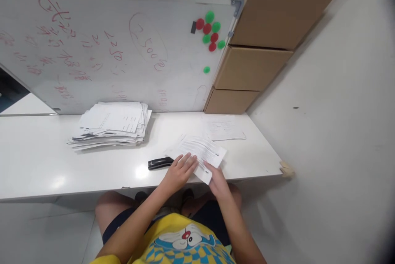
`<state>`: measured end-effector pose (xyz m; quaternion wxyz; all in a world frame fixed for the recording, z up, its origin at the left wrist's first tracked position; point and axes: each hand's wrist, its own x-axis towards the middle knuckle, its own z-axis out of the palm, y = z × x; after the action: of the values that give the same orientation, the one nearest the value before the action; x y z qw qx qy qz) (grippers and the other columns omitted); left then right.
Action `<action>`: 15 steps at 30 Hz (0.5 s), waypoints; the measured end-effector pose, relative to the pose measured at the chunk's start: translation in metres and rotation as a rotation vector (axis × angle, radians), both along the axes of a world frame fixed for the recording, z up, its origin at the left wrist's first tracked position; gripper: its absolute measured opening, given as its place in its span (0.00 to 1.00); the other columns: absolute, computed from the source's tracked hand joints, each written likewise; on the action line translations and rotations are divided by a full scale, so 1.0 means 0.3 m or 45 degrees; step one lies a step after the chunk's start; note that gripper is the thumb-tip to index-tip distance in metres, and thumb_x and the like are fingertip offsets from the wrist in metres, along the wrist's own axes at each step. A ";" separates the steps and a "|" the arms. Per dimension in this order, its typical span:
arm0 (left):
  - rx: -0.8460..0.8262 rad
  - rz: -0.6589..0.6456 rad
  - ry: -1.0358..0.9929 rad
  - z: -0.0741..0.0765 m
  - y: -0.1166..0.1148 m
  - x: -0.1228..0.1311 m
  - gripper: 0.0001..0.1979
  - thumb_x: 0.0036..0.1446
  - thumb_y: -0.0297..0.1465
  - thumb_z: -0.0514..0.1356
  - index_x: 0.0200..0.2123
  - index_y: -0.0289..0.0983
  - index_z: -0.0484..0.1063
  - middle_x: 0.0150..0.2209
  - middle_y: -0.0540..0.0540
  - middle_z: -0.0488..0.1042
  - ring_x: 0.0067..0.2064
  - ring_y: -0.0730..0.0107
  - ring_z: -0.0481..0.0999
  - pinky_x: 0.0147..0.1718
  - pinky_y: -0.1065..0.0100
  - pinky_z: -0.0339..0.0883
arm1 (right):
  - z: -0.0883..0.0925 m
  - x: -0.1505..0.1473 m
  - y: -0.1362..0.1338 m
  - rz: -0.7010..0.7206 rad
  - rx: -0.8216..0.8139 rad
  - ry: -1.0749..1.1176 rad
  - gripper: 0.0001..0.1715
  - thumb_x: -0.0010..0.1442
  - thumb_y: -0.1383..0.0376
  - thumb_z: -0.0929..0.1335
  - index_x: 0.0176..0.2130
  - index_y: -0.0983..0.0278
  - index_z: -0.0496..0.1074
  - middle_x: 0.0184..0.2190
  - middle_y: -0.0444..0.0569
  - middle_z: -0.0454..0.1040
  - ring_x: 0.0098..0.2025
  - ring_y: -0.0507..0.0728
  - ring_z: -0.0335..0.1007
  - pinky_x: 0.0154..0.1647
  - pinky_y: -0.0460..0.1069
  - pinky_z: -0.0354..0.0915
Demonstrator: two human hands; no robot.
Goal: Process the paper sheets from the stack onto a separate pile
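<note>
A thin set of printed sheets [200, 148] lies on the white table [46, 165] near its front edge. My left hand [182, 169] rests flat on the sheets' left side with the fingers stretched out. My right hand [217, 179] pinches the near right corner of the sheets, fingers closed on the paper. A black stapler [159, 163] lies on the table just left of my left hand, apart from it.
A thick, untidy pile of papers [111, 126] sits at the back left. One loose sheet [224, 129] lies behind the set. A whiteboard [108, 50] with red writing and coloured magnets [210, 33] leans behind. Cardboard boxes [259, 50] stand stacked at the right.
</note>
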<state>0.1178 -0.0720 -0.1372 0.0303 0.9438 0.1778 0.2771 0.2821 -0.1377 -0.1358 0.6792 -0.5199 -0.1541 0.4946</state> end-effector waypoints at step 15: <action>-1.590 0.026 -0.537 0.019 -0.129 0.133 0.23 0.67 0.45 0.45 0.54 0.39 0.68 0.47 0.41 0.76 0.51 0.60 0.74 0.51 0.57 0.68 | -0.137 0.294 -0.332 -0.239 -0.295 -0.384 0.32 0.45 0.52 0.75 0.48 0.62 0.75 0.47 0.52 0.79 0.54 0.68 0.71 0.57 0.61 0.66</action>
<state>0.1576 -0.1107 -0.1316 0.6037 0.6725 0.3044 0.3010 0.3701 -0.2372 -0.1769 0.6273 -0.6747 -0.1470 0.3600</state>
